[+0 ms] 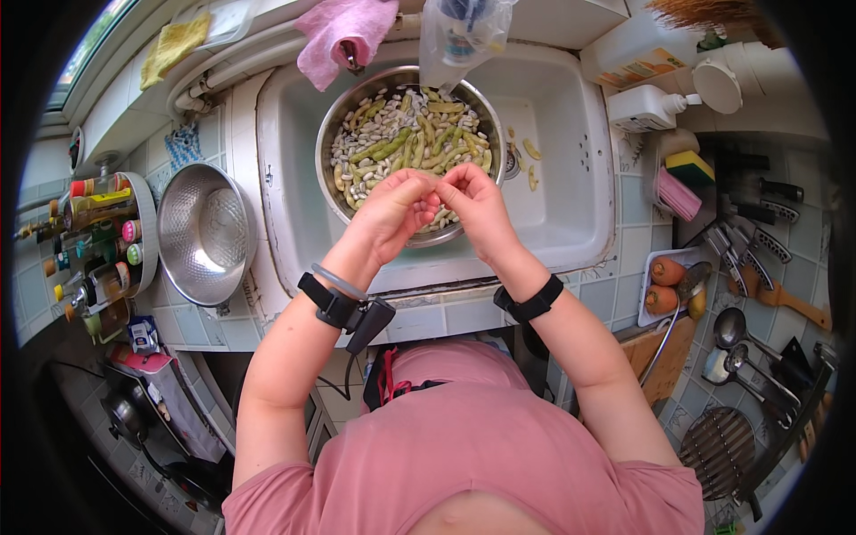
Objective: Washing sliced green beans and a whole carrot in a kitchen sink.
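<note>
My left hand (399, 210) and my right hand (475, 208) meet at the fingertips above the near rim of a stainless-steel bowl (324, 150). Both thumbs are pinched against the forefingers. Anything between them is too small and covered to make out. Inside the bowl lie many pale shelled beans (361, 137), with green-yellow bean pods (388, 148) heaped among them. The bowl stands in the left part of a white sink (568, 221), and my hands hide part of its near side.
Loose pod pieces (531, 149) lie near the drain (512, 162). A pink cloth (344, 30) covers the tap, beside a hanging plastic bag (461, 40). Left of the sink stands a metal basin (206, 234); to the right are a pump bottle (645, 108) and a tray of carrots (672, 284).
</note>
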Tool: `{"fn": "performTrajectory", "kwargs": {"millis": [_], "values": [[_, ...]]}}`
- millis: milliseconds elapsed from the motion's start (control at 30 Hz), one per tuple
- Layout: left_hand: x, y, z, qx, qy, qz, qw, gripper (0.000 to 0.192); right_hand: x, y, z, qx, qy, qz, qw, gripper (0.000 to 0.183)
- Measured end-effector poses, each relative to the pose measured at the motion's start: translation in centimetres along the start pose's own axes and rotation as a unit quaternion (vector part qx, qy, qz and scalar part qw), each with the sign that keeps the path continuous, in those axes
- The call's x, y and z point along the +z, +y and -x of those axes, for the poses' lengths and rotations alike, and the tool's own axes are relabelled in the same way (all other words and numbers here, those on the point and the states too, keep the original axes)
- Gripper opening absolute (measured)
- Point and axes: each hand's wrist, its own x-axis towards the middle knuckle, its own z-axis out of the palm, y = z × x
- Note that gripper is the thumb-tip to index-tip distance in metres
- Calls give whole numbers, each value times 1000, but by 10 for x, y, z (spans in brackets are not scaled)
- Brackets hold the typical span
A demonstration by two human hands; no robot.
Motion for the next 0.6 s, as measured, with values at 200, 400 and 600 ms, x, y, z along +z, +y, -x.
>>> {"fn": "performTrajectory", "kwargs": {"millis": [200, 400, 600], "values": [[-5, -7, -5, -21, 16, -18, 1000, 8, -4, 4, -1, -18, -13, 31, 999, 9], [-17, 7, -12, 18, 75, -144, 987, 16, -23, -6, -13, 15, 26, 124, 992, 10], [-39, 37, -25, 145, 174, -239, 944, 25, -36, -10, -53, 14, 81, 209, 974, 21]]}}
